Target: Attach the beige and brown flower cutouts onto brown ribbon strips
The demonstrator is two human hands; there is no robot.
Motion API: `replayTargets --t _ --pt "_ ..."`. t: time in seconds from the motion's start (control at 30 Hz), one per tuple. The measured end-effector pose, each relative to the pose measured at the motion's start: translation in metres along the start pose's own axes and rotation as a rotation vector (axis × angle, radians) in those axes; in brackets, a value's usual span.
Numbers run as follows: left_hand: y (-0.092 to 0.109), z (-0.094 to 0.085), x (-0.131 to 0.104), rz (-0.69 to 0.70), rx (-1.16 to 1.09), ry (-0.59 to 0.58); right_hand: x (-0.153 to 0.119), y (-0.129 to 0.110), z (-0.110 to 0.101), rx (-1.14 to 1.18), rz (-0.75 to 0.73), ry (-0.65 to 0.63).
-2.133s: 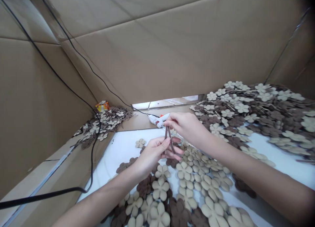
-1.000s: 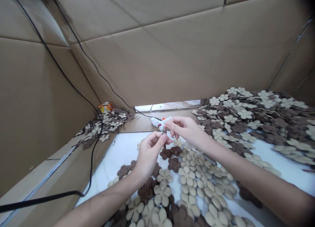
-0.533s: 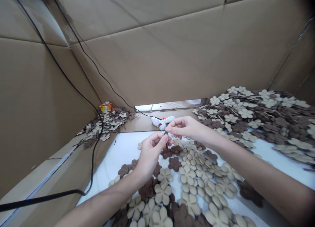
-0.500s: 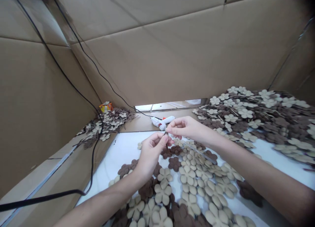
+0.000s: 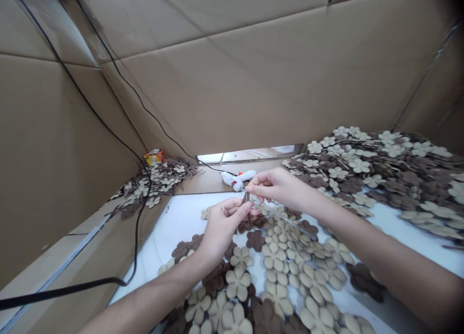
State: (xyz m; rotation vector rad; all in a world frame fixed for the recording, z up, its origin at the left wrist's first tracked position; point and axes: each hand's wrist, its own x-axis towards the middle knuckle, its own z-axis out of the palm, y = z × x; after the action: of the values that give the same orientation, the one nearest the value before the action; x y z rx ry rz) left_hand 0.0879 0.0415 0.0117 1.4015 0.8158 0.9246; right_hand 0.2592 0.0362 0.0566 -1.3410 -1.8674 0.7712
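Note:
Between my two hands is a narrow brown strip [image 5: 246,198] with light stitching, like a ribbon. My left hand [image 5: 226,220] pinches its lower part between thumb and fingers, and a loop of it hangs below. The fingertips of my right hand [image 5: 270,184] are closed on the strip's upper end. Just behind them lies a white glue gun [image 5: 232,180], with a clear glue stick [image 5: 290,221] reaching out toward the right. Under my hands, beige flower shapes [image 5: 275,254] and dark brown flower shapes [image 5: 255,240] are spread over the white surface [image 5: 181,218].
A large heap of beige and brown flowers [image 5: 358,166] stands at the right. A smaller pile [image 5: 159,181] with thin strips lies at the left, beside an orange packet [image 5: 154,156]. A black cable [image 5: 137,237] crosses the left side. Cardboard walls [image 5: 232,92] enclose the place.
My hands have moved slightly apart, and more of the brown strip shows between them. The view has shifted a little; the flowers and glue gun lie as before.

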Motion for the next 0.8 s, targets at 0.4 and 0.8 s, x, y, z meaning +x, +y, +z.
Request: replayTargets --t 0.4,0.8 --pt "0.001 0.000 0.000 -0.015 -0.012 -0.038 0.002 0.003 0.003 -0.019 0.003 0.006" --pt "0.002 -0.001 0.001 0.067 -0.052 -0.013 0.003 0.004 0.013 0.136 -0.019 0.016"
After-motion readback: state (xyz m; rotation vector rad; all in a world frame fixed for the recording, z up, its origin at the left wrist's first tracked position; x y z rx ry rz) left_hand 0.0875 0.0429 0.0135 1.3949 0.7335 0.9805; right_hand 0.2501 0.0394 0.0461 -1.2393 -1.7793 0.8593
